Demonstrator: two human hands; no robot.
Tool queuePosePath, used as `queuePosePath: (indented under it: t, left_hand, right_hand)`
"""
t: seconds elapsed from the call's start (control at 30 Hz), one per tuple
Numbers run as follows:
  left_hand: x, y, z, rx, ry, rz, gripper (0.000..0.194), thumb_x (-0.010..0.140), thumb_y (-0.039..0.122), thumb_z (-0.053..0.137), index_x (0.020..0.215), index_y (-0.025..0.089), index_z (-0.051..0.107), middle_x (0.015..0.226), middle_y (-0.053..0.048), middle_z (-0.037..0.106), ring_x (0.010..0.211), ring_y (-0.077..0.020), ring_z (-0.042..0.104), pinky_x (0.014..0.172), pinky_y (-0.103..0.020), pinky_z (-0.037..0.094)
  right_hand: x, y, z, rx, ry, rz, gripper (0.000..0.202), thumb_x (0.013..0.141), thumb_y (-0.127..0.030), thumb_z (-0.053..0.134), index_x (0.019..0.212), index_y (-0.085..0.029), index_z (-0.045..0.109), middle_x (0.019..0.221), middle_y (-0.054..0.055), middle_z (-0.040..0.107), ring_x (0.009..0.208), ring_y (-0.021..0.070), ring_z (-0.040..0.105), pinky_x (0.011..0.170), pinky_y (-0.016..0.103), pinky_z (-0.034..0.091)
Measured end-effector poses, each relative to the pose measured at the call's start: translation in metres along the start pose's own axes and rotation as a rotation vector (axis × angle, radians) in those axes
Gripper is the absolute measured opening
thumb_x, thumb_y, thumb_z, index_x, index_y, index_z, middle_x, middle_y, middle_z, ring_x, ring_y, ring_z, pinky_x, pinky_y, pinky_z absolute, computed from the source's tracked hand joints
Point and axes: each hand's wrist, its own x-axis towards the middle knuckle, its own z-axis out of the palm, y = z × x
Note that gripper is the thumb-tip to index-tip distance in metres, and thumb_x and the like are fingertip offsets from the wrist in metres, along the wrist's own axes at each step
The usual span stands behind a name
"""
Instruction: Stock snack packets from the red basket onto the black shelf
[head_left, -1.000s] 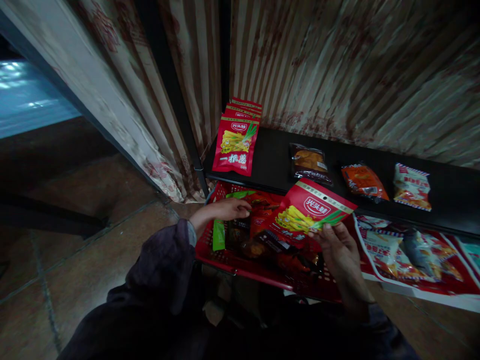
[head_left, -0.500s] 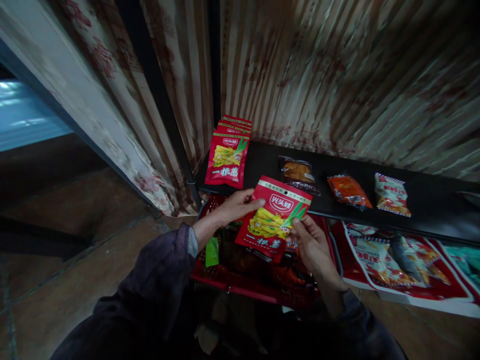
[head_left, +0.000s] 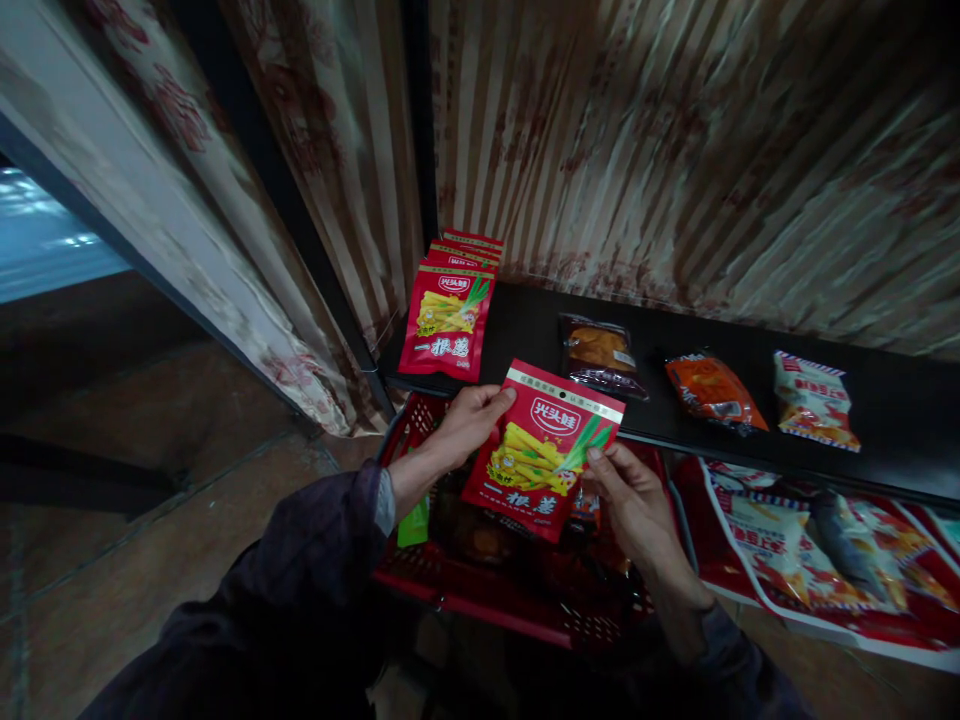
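Note:
A red snack packet (head_left: 536, 450) with yellow sticks and green stalks printed on it is held face up between both hands. My left hand (head_left: 476, 425) pinches its upper left edge, and my right hand (head_left: 634, 495) grips its right edge. Beneath it is a red basket (head_left: 510, 615) with dark and orange packages inside and a bright green packet (head_left: 414, 522) at its left. Similar red packets (head_left: 448, 315) lie overlapped at the left end of the black shelf (head_left: 517, 320).
Along the shelf lie a brown snack pack (head_left: 600, 352), an orange pack (head_left: 712, 388) and a white-and-red pack (head_left: 814, 400). Below it at right, a red-and-white box (head_left: 757, 598) holds several snack bags. Patterned curtains (head_left: 637, 150) and a dark post (head_left: 285, 190) stand behind.
The view has shifted slightly, so the shelf items at right appear farther right. Both hands still hold the red packet, which sits slightly lower and to the left in view.

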Motion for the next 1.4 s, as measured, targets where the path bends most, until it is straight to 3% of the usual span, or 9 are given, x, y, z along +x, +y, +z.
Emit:
queuePosePath:
  t: [0.23,0.43,0.7,0.9,1.1,1.23,1.4]
  left_hand:
    - [0.007,-0.009,0.003,0.077,0.050,0.075,0.042,0.076,0.055,0.065,0.063,0.016,0.056,0.058,0.002,0.058,0.052,-0.0097,0.050,0.051,-0.021,0.038]
    - [0.006,-0.013,0.002,0.060,0.097,0.092,0.040,0.076,0.054,0.067,0.064,0.017,0.058,0.058,0.001,0.059,0.057,-0.0124,0.055,0.052,-0.022,0.041]
    - [0.001,-0.011,0.006,0.001,0.099,0.091,0.042,0.073,0.057,0.069,0.066,0.017,0.061,0.062,0.000,0.064,0.064,-0.0149,0.060,0.058,-0.024,0.047]
    - [-0.004,-0.010,0.009,-0.188,-0.065,-0.014,0.044,0.068,0.058,0.075,0.079,0.017,0.067,0.078,-0.002,0.071,0.073,-0.0153,0.065,0.072,-0.028,0.051]
    - [-0.012,-0.009,0.013,-0.333,-0.245,-0.091,0.042,0.061,0.047,0.085,0.085,0.015,0.072,0.092,-0.006,0.075,0.092,-0.0204,0.068,0.091,-0.034,0.048]
    - [-0.014,-0.013,0.014,-0.289,-0.276,-0.158,0.045,0.059,0.048,0.086,0.087,0.014,0.074,0.091,-0.007,0.076,0.088,-0.0202,0.068,0.090,-0.036,0.049]
    - [-0.014,-0.020,0.014,-0.173,-0.253,-0.162,0.053,0.055,0.061,0.083,0.081,0.015,0.074,0.083,-0.006,0.076,0.081,-0.0208,0.069,0.081,-0.035,0.052]
  right_hand:
    - [0.005,0.011,-0.001,0.042,0.053,-0.015,0.026,0.073,-0.048,0.078,0.081,-0.024,0.070,0.062,-0.005,0.062,0.048,0.0092,0.046,0.045,0.021,0.039]
    - [0.006,0.008,0.004,0.119,0.074,-0.046,0.026,0.074,-0.049,0.077,0.082,-0.025,0.070,0.076,-0.003,0.071,0.062,0.0137,0.061,0.059,0.026,0.050]
    - [0.004,0.008,0.007,0.163,0.057,-0.075,0.024,0.075,-0.048,0.076,0.084,-0.027,0.070,0.079,-0.003,0.072,0.066,0.0141,0.065,0.065,0.027,0.054]
    - [0.007,0.003,0.001,0.212,0.100,-0.035,0.026,0.073,-0.049,0.077,0.086,-0.028,0.068,0.078,-0.003,0.073,0.063,0.0157,0.066,0.059,0.028,0.056]
    - [0.009,-0.005,-0.003,0.306,0.174,-0.026,0.028,0.068,-0.047,0.082,0.076,-0.026,0.064,0.071,-0.005,0.071,0.058,0.0137,0.066,0.059,0.028,0.057]
    - [0.010,-0.007,-0.001,0.311,0.188,-0.016,0.032,0.064,-0.049,0.083,0.076,-0.026,0.064,0.068,-0.005,0.071,0.059,0.0158,0.067,0.060,0.031,0.058]
    - [0.013,-0.002,-0.001,0.288,0.206,-0.035,0.033,0.065,-0.051,0.082,0.077,-0.027,0.063,0.066,-0.005,0.071,0.063,0.0177,0.069,0.063,0.033,0.058]
